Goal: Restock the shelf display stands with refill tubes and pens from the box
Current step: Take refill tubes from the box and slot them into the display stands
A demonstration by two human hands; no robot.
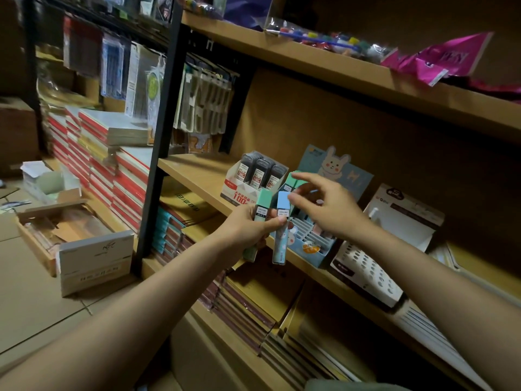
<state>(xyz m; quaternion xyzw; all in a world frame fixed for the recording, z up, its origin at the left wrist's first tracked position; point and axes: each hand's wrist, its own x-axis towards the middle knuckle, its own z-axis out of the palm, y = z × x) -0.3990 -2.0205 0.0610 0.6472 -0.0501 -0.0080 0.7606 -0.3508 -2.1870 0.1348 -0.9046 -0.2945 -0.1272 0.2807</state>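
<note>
Glossy plastic refill tubes (282, 221), wooden shelf (197, 176)

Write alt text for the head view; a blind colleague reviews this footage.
A person's left hand grips a green-capped refill tube and a blue-capped refill tube, while the right hand reaches over them toward a blue bunny-printed cardboard display stand on a wooden shelf.

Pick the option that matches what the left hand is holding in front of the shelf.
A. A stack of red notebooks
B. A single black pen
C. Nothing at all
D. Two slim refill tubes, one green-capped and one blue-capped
D: the left hand grips a green-capped tube and a blue-capped tube side by side, while the right hand reaches toward their tops.
</note>
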